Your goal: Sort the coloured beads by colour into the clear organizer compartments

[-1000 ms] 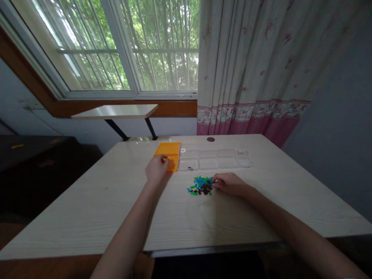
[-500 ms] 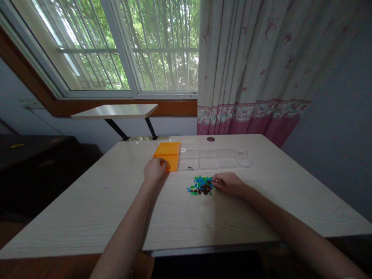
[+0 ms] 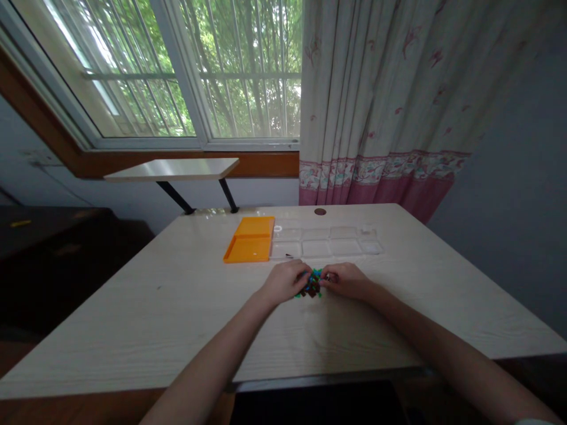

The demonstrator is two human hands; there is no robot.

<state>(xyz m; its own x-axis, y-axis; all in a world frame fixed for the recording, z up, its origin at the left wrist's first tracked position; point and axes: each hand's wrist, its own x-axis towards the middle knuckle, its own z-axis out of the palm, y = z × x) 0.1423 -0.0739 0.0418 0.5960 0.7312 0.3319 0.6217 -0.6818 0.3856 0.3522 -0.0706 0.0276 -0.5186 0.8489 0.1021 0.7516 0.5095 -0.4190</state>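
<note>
Grip of left hand (image 3: 283, 282), left of piece pile (image 3: 313, 288), and right hand (image 3: 349, 280), right of it: cannot tell if pinched or apart. Could scatter piece pile by careless brushing.

Head-worn view from the near edge of the pale wood-grained table (image 3: 146, 330), facing forward and down, toward the white-framed glass window (image 3: 195, 77).

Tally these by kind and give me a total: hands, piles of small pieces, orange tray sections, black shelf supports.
Hands: 2, left hand and right hand
Pile of small pieces: 1, partly covered
Orange tray sections: 2, rear section and front section
Black shelf supports: 2
Total: 7
</note>
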